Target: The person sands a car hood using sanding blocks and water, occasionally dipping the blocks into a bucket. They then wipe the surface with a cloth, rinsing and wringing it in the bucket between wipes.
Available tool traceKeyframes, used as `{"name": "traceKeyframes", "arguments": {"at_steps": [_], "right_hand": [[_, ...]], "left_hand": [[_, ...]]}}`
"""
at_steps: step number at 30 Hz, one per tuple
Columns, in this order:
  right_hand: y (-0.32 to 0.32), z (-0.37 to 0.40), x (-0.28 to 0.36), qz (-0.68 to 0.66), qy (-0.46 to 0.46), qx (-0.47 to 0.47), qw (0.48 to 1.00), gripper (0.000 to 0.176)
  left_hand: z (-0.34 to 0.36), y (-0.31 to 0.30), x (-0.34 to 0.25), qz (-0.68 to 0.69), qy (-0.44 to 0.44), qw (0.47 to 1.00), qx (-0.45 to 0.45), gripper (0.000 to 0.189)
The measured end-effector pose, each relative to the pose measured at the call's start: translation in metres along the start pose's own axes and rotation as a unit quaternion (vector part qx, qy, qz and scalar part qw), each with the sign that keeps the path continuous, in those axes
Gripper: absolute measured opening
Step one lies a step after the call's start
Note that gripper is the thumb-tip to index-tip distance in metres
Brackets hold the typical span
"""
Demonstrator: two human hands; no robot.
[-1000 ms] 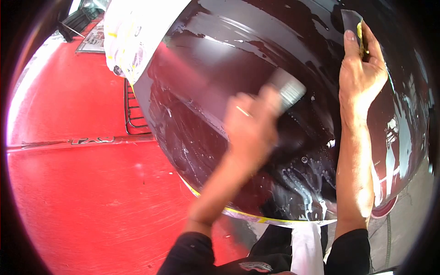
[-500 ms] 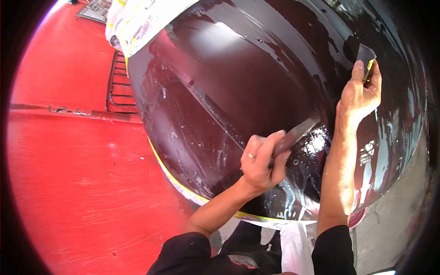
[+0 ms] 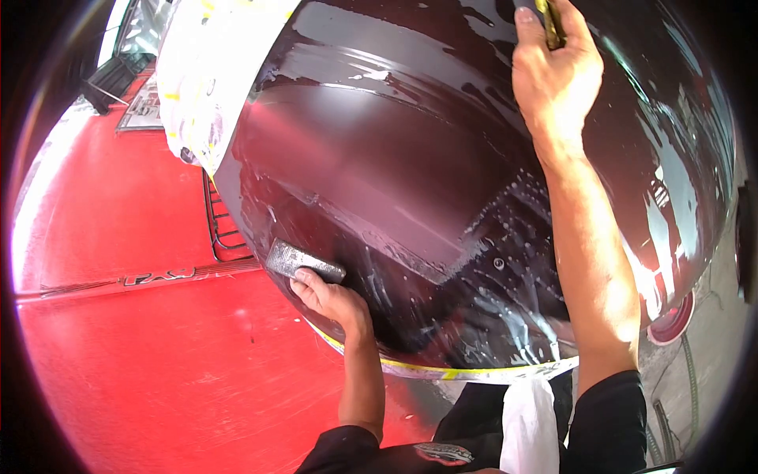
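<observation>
A wet, glossy dark maroon car panel (image 3: pixel 371 150) spreads in front of me, streaked with water and whitish residue. Near its left edge, my left hand (image 3: pixel 332 300) grips a flat grey squeegee (image 3: pixel 304 263), thumb on top, the blade lying close against the surface. My right hand (image 3: pixel 559 87) is up at the top right over the panel. Between its thumb and fingers is a small folded piece, yellow and dark (image 3: pixel 550 22), partly cut off by the frame edge; I cannot tell what it is.
White masking film (image 3: pixel 217 75) with yellow tape covers the part beyond the panel's upper left. A red vehicle surface (image 3: pixel 174 363) with raised lettering lies at left, beside a black rack (image 3: pixel 225 221). A reddish round container (image 3: pixel 673 320) and a hose (image 3: pixel 691 387) are on the floor at right.
My left hand has swept the squeegee left, from mid-panel to the left edge. My right hand sits higher and further left in view. The view itself has shifted.
</observation>
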State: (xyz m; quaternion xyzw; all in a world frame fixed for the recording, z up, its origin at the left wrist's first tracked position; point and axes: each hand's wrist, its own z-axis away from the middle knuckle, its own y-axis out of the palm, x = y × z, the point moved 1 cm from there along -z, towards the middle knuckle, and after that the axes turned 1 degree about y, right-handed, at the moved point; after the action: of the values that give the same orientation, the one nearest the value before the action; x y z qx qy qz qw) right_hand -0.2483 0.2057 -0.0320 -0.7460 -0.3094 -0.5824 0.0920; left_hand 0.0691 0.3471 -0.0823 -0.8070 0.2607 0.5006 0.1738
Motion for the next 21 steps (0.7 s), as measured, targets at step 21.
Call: {"name": "traceKeyframes", "arguments": {"at_steps": [21], "right_hand": [[-0.024, 0.012, -0.027, -0.103, 0.002, -0.103, 0.989, 0.046]], "left_hand": [[-0.098, 0.086, 0.007, 0.022, 0.001, 0.996, -0.086, 0.046]]}}
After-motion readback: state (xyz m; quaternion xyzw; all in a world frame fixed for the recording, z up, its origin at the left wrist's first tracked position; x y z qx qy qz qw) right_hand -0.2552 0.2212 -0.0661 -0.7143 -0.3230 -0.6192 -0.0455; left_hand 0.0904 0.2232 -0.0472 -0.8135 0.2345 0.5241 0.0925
